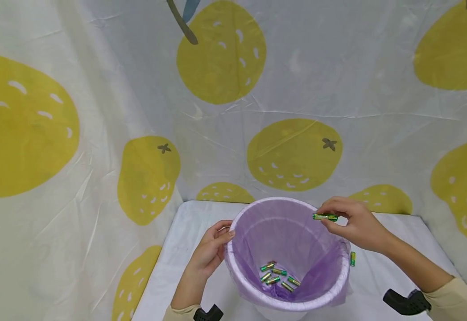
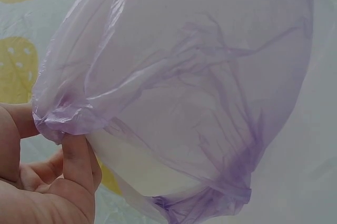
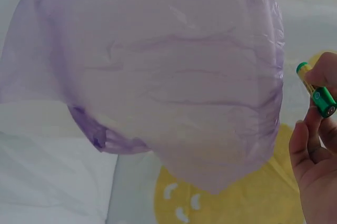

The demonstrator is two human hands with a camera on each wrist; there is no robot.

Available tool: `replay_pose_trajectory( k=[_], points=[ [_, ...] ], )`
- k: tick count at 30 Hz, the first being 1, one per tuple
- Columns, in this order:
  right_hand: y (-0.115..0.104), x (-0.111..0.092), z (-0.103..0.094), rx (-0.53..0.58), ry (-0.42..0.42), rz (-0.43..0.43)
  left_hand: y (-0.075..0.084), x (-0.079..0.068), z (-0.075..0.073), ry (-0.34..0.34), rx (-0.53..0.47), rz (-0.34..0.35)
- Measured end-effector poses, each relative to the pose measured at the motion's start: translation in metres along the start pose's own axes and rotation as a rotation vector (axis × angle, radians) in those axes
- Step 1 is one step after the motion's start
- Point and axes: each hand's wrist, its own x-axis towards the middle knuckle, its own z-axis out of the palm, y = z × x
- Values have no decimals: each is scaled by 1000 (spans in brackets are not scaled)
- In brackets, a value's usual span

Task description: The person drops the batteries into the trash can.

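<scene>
A round trash can [image 1: 293, 306] lined with a translucent purple bag [image 1: 281, 223] stands before me, its mouth tilted toward the head camera. My left hand [image 1: 211, 247] grips its rim on the left; in the left wrist view the thumb and fingers [image 2: 79, 163] pinch the bag-covered edge. At the right rim, my right hand [image 1: 355, 223] holds a green-and-gold battery [image 1: 324, 217] between thumb and fingertips. The right wrist view shows the battery [image 3: 322, 97] beside the can's outer wall. Several similar batteries [image 1: 272, 280] lie at the bottom of the bag.
Another battery [image 1: 352, 259] is on the white tabletop [image 1: 402, 236], just right of the can. A pale curtain [image 1: 213, 133] printed with yellow fruit hangs behind the table and along its left side.
</scene>
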Motion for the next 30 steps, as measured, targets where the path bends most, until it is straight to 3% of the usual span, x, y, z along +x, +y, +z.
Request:
replay_pose_trajectory(
  k=[19,30],
  points=[
    [-10,31,25,33,-91,-76,-1,1,-1,-10,-2,-2],
    [-13,36,28,-7,-80,-71,-1,0,0,-21,-2,7]
  ],
)
